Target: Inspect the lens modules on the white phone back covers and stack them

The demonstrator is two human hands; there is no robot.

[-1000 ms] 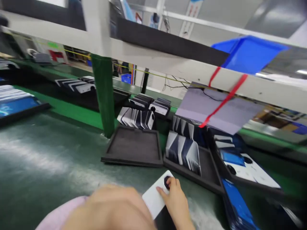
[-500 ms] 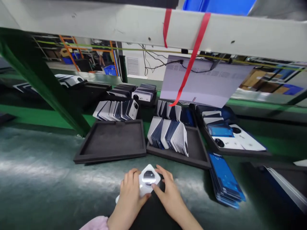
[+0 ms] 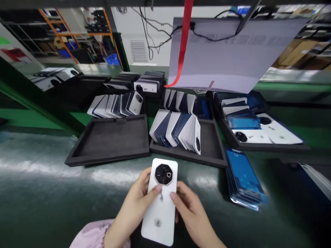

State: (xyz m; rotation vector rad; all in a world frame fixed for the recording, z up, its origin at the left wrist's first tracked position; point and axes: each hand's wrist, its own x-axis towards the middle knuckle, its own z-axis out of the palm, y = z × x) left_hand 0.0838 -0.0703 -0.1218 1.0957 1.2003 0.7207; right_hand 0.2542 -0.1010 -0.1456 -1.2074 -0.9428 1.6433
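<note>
A white phone back cover (image 3: 157, 215) with a black camera ring is held up over the bench, its camera end pointing away from me. My left hand (image 3: 138, 198) grips its left edge, the thumb lying across the face just below the camera ring. On the right edge my right hand (image 3: 190, 208) is closed, thumb at the front and fingers behind. Just beyond the cover is a dark foam tray (image 3: 212, 137) with a leaning row of white and dark blue covers (image 3: 177, 132).
A second foam tray (image 3: 111, 137) lies at left. To the right are a stack of blue-filmed panels (image 3: 244, 175) and a tray with white covers (image 3: 274, 132). A green post (image 3: 43, 100) slants at left; a red strap (image 3: 183, 44) hangs ahead.
The cover was tilted and mostly hidden by my hands; now it faces me nearly upright. Both hands have shifted lower along its edges, and my view has tipped downward.
</note>
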